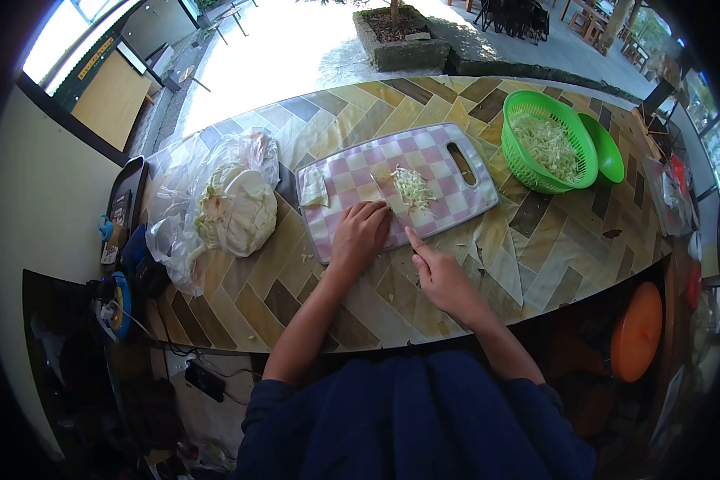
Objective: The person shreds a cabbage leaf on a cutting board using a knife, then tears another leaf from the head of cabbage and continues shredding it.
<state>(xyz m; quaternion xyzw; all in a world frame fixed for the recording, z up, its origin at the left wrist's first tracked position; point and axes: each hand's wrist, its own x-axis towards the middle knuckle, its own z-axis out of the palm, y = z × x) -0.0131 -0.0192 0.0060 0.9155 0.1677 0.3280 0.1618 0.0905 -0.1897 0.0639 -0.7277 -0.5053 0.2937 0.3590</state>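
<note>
My right hand [444, 280] grips a knife [382, 192], its index finger stretched along the top near the handle. The thin blade lies across the checkered cutting board [336, 228]. Left of the blade, my left hand [360, 236] presses down with curled fingers on a piece of cabbage, mostly hidden under them. A small heap of shredded cabbage [413, 189] sits just right of the blade. At the board's left end is a flat cut cabbage piece [314, 187]. Farther left, a large cabbage [244, 212] rests partly on a clear plastic bag [168, 240].
A green basket [517, 164] of shredded cabbage stands right of the board, beside a green bowl [606, 148]. Cabbage scraps dot the patterned table [568, 260]. A dark tray [128, 192] is at the left edge. An orange round stool [637, 332] stands below the table on the right.
</note>
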